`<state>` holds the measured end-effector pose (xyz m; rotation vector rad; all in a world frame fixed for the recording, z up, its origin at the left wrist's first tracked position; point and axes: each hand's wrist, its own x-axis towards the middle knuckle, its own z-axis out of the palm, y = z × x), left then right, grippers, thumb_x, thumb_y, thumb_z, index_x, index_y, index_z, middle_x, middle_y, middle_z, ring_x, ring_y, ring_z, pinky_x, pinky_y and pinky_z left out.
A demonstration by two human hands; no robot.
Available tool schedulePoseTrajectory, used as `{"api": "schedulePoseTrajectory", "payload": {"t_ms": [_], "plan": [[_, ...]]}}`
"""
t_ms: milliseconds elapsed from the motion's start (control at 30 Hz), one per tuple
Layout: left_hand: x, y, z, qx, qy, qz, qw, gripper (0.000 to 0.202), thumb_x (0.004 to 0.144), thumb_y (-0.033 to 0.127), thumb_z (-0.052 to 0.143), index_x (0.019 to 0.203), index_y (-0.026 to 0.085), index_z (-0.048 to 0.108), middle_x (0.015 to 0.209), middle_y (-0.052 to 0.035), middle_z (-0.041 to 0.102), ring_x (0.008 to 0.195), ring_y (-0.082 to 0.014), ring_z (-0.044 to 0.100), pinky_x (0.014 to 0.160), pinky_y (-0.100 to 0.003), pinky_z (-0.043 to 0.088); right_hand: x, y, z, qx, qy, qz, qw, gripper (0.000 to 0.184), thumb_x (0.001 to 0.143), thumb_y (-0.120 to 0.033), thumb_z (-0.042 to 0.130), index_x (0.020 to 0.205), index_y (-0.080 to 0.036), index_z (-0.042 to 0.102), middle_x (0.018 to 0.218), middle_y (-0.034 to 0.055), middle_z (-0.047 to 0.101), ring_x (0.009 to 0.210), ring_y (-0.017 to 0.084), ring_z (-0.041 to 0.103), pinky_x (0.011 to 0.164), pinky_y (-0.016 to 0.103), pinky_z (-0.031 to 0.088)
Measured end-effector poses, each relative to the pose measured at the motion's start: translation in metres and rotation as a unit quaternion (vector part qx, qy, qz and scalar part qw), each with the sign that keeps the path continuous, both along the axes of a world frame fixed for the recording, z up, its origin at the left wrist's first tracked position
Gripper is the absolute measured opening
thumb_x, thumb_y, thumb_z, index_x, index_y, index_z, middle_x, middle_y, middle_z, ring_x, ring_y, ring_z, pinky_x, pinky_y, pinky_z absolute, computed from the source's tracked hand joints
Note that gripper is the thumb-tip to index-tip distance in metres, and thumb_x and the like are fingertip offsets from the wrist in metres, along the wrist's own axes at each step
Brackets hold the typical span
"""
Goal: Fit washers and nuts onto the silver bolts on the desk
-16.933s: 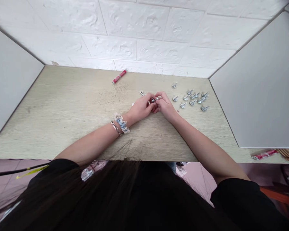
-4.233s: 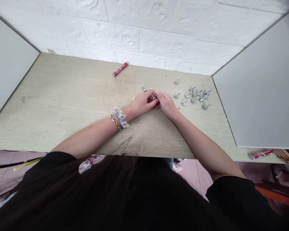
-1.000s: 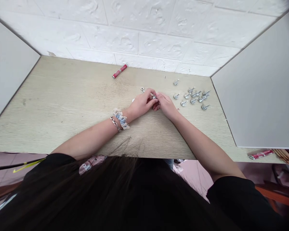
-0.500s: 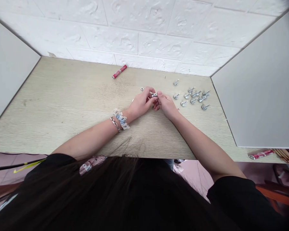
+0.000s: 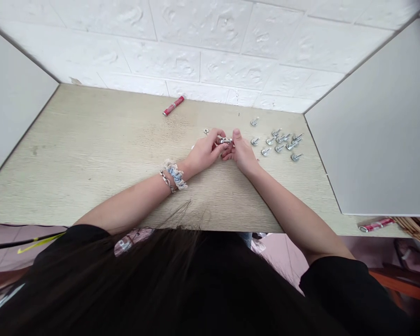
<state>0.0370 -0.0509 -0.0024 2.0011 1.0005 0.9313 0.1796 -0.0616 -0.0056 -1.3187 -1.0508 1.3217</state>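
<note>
A short silver bolt (image 5: 226, 141) lies sideways between my two hands above the table. My left hand (image 5: 205, 153) is closed round its left end, thumb and forefinger pinching it. At the bolt's other end is my right hand (image 5: 244, 154), thumb raised along it and the other fingers curled underneath. The fingers partly cover the bolt, so any small parts on it cannot be made out. A loose nut (image 5: 206, 131) lies on the table just beyond my left hand. To the right of my right hand, several bolts with washers (image 5: 283, 138) stand and lean in a loose group.
A red tube (image 5: 173, 106) lies near the white brick-patterned wall (image 5: 178, 60). Pale panels flank the wooden table (image 5: 91, 154), one at the left and a grey-white panel (image 5: 378, 126) at the right. Another red tube (image 5: 376, 225) lies near the front right edge, beside wooden sticks (image 5: 411, 228).
My right thumb has lifted and shifted slightly right along the bolt, so more of the bolt shows. My left hand keeps its grip. The view has shifted a little.
</note>
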Motion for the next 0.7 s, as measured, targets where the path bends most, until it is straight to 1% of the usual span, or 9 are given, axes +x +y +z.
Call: {"api": "schedulePoseTrajectory", "payload": {"t_ms": [133, 200, 267, 333, 400, 467, 500, 600, 700], "plan": [[-0.0003, 0.0005, -0.0004, 0.004, 0.011, -0.006, 1.0, 0.019, 0.088, 0.025, 0.052, 0.105, 0.019, 0.046, 0.077, 0.0032, 0.062, 0.065, -0.0081, 0.057, 0.064, -0.023, 0.043, -0.0005, -0.0011, -0.0007, 0.005, -0.039, 0.007, 0.999, 0.063, 0.075, -0.078, 0.043, 0.063, -0.016, 0.048, 0.054, 0.0004, 0.051, 0.048, 0.007, 0.053, 0.045, 0.019, 0.046], [-0.0006, 0.0006, -0.0002, 0.002, 0.015, -0.004, 1.0, 0.018, 0.088, 0.025, 0.052, 0.105, 0.019, 0.046, 0.077, 0.0033, 0.062, 0.065, -0.0082, 0.057, 0.065, -0.022, 0.043, -0.0009, -0.0017, 0.0, 0.007, -0.045, 0.012, 0.999, 0.06, 0.076, -0.075, 0.046, 0.065, -0.016, 0.05, 0.054, 0.0, 0.051, 0.049, 0.007, 0.052, 0.046, 0.019, 0.046], [-0.0008, 0.0005, 0.0002, -0.001, 0.013, -0.002, 1.0, 0.017, 0.088, 0.024, 0.051, 0.104, 0.019, 0.046, 0.078, 0.0027, 0.063, 0.066, -0.0083, 0.057, 0.066, -0.023, 0.044, -0.0014, -0.0024, 0.0014, 0.01, -0.034, 0.011, 0.999, 0.053, 0.079, -0.069, 0.051, 0.071, -0.016, 0.052, 0.059, -0.0004, 0.053, 0.052, 0.007, 0.053, 0.048, 0.019, 0.047], [-0.0008, 0.0003, 0.0005, -0.002, 0.005, -0.001, 1.0, 0.017, 0.088, 0.024, 0.051, 0.104, 0.019, 0.047, 0.08, 0.0018, 0.063, 0.066, -0.0083, 0.057, 0.066, -0.023, 0.044, -0.0013, -0.0033, 0.0033, 0.019, -0.009, 0.011, 1.0, 0.043, 0.081, -0.06, 0.056, 0.078, -0.017, 0.051, 0.07, -0.0001, 0.056, 0.057, 0.007, 0.054, 0.049, 0.018, 0.048], [-0.0007, -0.0001, 0.0005, -0.001, -0.002, 0.0, 1.0, 0.017, 0.089, 0.024, 0.051, 0.104, 0.018, 0.047, 0.082, 0.0009, 0.064, 0.067, -0.0084, 0.058, 0.066, -0.023, 0.044, -0.0004, -0.0042, 0.0052, 0.037, 0.017, 0.021, 0.999, 0.033, 0.08, -0.05, 0.061, 0.084, -0.019, 0.049, 0.089, 0.0005, 0.059, 0.063, 0.006, 0.056, 0.05, 0.018, 0.049], [-0.0005, -0.0005, 0.0005, 0.003, -0.002, 0.003, 1.0, 0.018, 0.089, 0.025, 0.05, 0.105, 0.018, 0.047, 0.084, 0.0005, 0.064, 0.069, -0.0087, 0.058, 0.066, -0.023, 0.044, 0.0007, -0.0047, 0.0063, 0.055, 0.032, 0.031, 0.998, 0.031, 0.079, -0.046, 0.062, 0.09, -0.022, 0.046, 0.104, -0.0001, 0.057, 0.068, 0.006, 0.058, 0.052, 0.018, 0.049], [-0.0005, -0.0008, 0.0006, 0.006, 0.001, 0.002, 1.0, 0.018, 0.089, 0.026, 0.05, 0.105, 0.019, 0.047, 0.085, 0.0005, 0.064, 0.07, -0.0089, 0.058, 0.066, -0.023, 0.044, 0.001, -0.0046, 0.0063, 0.059, 0.034, 0.03, 0.997, 0.032, 0.079, -0.048, 0.061, 0.092, -0.023, 0.045, 0.106, -0.0005, 0.057, 0.069, 0.006, 0.058, 0.052, 0.018, 0.049], [-0.0008, -0.0018, 0.0013, 0.016, 0.012, -0.002, 1.0, 0.019, 0.09, 0.027, 0.05, 0.107, 0.019, 0.047, 0.086, 0.0002, 0.064, 0.071, -0.0093, 0.059, 0.066, -0.023, 0.044, 0.0007, -0.0026, 0.0044, 0.045, 0.029, 0.016, 0.998, 0.041, 0.081, -0.062, 0.053, 0.092, -0.023, 0.046, 0.09, -0.0005, 0.059, 0.067, 0.007, 0.058, 0.053, 0.018, 0.048], [-0.0016, -0.0034, 0.0022, 0.033, 0.019, -0.015, 0.999, 0.019, 0.09, 0.027, 0.05, 0.107, 0.019, 0.048, 0.086, 0.0, 0.064, 0.071, -0.0095, 0.06, 0.068, -0.023, 0.045, -0.0001, -0.0001, 0.0012, 0.015, 0.004, 0.002, 1.0, 0.057, 0.078, -0.076, 0.043, 0.081, -0.019, 0.05, 0.069, 0.0003, 0.057, 0.058, 0.008, 0.056, 0.051, 0.02, 0.047]]}}
